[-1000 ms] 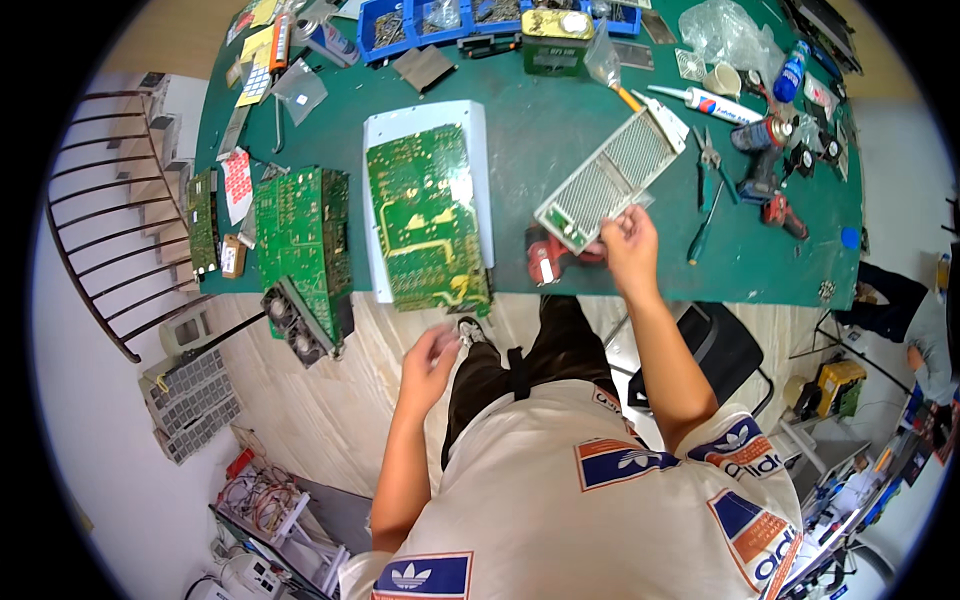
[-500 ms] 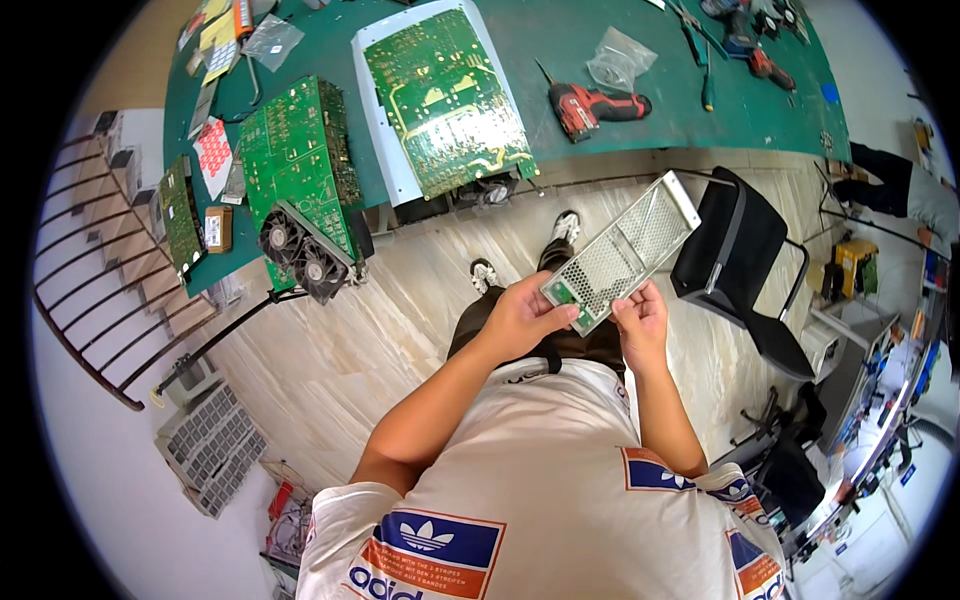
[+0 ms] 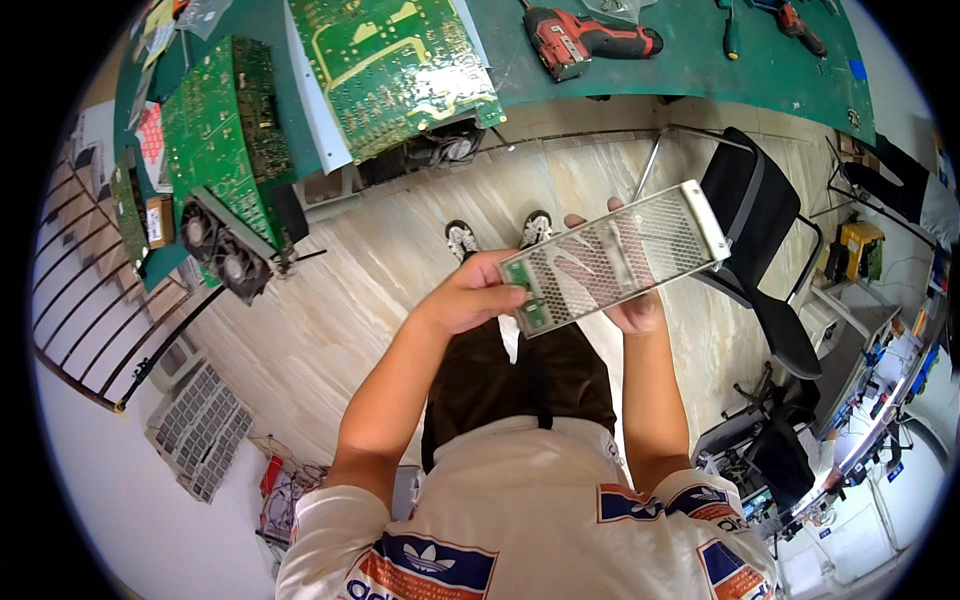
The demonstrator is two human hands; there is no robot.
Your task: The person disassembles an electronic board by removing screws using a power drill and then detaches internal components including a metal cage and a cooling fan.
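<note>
A perforated metal panel (image 3: 655,238), long and with a pale solid end flange, is held up in front of my body. A small green circuit board (image 3: 527,290) sits at its left end. My left hand (image 3: 468,297) is closed on that end, with the thumb over the edge by the little board. Beneath the panel, my right hand (image 3: 637,312) holds it from behind; its fingers show through the mesh, and fingertips stick out past the far edge.
The green workbench (image 3: 790,80) ahead carries a large circuit board (image 3: 390,70), a red cordless drill (image 3: 570,42) and another board assembly (image 3: 220,120) with twin fans (image 3: 225,250) at its near end. A black chair (image 3: 760,230) stands right; a stair railing (image 3: 75,300) runs left.
The panel has turned clockwise to lie flatter and moved slightly right at its flanged end. My right hand has shifted from its near end to under its middle. The view has shifted.
</note>
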